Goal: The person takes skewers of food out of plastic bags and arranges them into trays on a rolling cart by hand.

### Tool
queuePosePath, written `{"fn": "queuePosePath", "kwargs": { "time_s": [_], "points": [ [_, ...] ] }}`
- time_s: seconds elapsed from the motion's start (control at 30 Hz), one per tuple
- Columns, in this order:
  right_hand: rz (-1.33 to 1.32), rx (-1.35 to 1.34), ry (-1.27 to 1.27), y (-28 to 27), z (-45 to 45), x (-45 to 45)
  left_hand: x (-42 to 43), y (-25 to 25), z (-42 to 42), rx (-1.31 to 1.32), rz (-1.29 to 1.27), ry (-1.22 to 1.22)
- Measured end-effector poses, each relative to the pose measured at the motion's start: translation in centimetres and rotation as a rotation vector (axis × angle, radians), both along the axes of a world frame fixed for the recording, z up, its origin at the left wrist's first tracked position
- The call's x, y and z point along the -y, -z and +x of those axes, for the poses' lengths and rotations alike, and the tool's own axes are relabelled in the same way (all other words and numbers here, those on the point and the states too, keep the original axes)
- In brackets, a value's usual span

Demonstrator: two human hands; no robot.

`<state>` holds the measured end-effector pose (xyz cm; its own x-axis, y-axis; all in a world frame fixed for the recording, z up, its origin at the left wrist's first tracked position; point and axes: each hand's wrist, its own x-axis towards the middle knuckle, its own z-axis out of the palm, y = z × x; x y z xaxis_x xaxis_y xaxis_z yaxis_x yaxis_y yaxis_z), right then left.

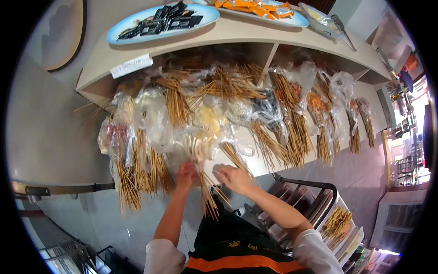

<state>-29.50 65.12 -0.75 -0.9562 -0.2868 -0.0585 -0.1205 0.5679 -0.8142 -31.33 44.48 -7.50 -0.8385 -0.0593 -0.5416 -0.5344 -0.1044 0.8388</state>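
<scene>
Close to the front edge of the shelf counter, my left hand (pixel 186 174) is at the left side of a bundle of skewers (pixel 209 196) that hangs over the edge; its fingers are bent, and their grip is too small to make out. To the right of that bundle is my right hand (pixel 232 177), fingers apart, near the skewer sticks and the counter surface. Pale food in a clear plastic bag (pixel 199 145) tops the bundle. Beside it lie a bag of yellow food (pixel 209 118) and another skewer bundle (pixel 236 157).
Many bagged skewers (pixel 292 137) line the counter. Above are a plate of black packets (pixel 159 20), a plate of orange packets (pixel 255 8) and a bowl with a fork (pixel 321 20). A black-railed cart (pixel 310 183) with trays stands at the lower right.
</scene>
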Motion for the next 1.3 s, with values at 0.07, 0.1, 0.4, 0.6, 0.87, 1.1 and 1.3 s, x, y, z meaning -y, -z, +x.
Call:
{"fn": "queuePosePath", "kwargs": {
  "time_s": [0.07, 0.1, 0.4, 0.6, 0.87, 1.1, 1.3],
  "points": [
    [-0.032, 0.062, 0.064, 1.3, 1.2, 1.6, 0.3, -0.1, 1.8, -0.077, -0.019, -0.027],
    [-0.062, 0.106, 0.138, 2.2, 1.4, 2.4, 0.2, 0.0, 2.4, -0.072, -0.017, -0.033],
    [-0.098, -0.015, 0.310, 5.7, 3.4, 8.9, 0.1, -2.8, 4.4, -0.196, 0.048, 0.145],
    [-0.663, 0.476, 0.284, 0.2, 4.2, 4.4, 1.4, -3.8, 4.7, -0.362, -0.325, 0.060],
    [-1.164, 0.955, 0.230, 5.0, 3.7, 6.6, 0.3, -4.4, 2.8, -0.479, -0.411, -0.084],
    [0.086, 0.061, 0.209, 2.8, 1.5, 3.6, 1.8, -7.5, 4.5, -0.732, -0.619, 0.263],
    [-0.029, -0.310, 0.064, 4.1, -0.7, 4.6, 0.1, -7.4, 7.5, -1.103, -0.512, 0.268]
  ]
}}
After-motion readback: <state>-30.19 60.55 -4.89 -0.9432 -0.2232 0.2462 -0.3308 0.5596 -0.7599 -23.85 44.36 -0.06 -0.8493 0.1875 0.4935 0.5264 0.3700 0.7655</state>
